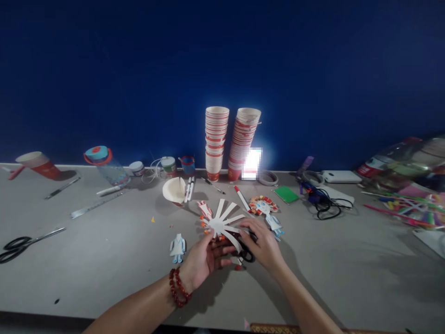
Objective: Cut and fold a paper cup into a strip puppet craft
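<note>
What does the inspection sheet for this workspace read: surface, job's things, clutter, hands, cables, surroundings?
Surface: grey table, a few small paper scraps on it.
Job's things: cut paper cup, its sides slit into strips fanned outward; small black-handled scissors beside it.
Clutter: two stacks of paper cups, markers, large scissors, ruler, small paper figures, coloured paper.
Hands: left hand holds the cut paper cup from below; right hand rests on the small black-handled scissors.
Cables: black cable coiled at the right; white cord at the back.
Surroundings: dark blue wall; dim lighting.
</note>
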Tool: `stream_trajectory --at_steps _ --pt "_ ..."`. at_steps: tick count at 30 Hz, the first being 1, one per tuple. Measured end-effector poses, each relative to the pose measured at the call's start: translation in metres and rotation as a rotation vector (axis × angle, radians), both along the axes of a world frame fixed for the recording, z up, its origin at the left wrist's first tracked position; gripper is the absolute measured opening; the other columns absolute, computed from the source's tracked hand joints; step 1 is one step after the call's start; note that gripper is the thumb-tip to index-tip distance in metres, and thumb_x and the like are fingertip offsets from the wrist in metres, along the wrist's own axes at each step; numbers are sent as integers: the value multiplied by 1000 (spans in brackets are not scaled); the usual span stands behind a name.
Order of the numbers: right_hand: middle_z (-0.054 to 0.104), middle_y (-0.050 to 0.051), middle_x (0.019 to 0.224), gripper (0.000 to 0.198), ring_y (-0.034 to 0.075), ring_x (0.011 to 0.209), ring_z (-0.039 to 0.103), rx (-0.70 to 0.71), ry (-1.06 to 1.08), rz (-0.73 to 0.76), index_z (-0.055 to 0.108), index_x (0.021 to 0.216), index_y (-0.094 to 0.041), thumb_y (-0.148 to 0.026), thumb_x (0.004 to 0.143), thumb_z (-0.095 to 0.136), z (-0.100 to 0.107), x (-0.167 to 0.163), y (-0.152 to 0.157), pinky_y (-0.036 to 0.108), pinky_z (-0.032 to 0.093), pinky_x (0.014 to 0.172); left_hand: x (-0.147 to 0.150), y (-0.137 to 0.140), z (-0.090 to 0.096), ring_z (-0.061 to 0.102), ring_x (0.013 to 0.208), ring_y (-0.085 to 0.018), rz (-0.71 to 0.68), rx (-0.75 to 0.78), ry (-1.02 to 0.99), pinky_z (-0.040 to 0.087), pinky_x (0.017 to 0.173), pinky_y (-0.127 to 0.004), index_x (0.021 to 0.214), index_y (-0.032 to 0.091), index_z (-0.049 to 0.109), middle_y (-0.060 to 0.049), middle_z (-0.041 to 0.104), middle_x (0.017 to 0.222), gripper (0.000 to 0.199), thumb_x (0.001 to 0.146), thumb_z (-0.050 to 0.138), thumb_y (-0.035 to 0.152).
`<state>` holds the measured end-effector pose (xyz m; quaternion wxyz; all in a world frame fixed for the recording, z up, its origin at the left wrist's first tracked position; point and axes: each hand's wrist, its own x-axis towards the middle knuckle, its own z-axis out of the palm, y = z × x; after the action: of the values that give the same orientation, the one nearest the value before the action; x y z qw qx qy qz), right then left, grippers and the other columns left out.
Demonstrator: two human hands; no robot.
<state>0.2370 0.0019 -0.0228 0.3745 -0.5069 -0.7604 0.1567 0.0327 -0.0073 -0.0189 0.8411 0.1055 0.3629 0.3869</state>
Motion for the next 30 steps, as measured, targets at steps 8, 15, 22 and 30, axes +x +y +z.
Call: stream_trajectory --at_steps 8,15,22,30 --pt "70 7 95 29 24 90 64 -180 149 -40 65 93 -20 -44 96 48 -1 1 0 35 49 84 -8 8 -4 72 75 -21 14 -70 12 55 56 -29 83 11 64 -8 71 78 15 88 55 21" --pt "70 9 89 50 24 86 66 -409 569 -121 65 84 -18 -68 83 57 6 10 -2 32 55 73 -11 2 -2 70 77 -24 42 51 44 52 54 -29 80 14 64 -5 65 63 11 81 61 24" --pt "75 11 94 42 20 79 72 -997 885 27 69 97 -17 -55 83 66 13 2 4 27 57 63 -11 -3 -2 65 69 -22 53 346 191 51 56 -31 66 15 62 -7 68 71 26 74 71 38" --pt "74 13 102 48 27 93 71 -1042 915 331 71 103 -13 -51 74 76 28 -2 16 34 57 77 -19 -16 17 54 68 -19 -125 867 514 46 72 -31 72 18 71 -5 63 71 15 78 72 32"
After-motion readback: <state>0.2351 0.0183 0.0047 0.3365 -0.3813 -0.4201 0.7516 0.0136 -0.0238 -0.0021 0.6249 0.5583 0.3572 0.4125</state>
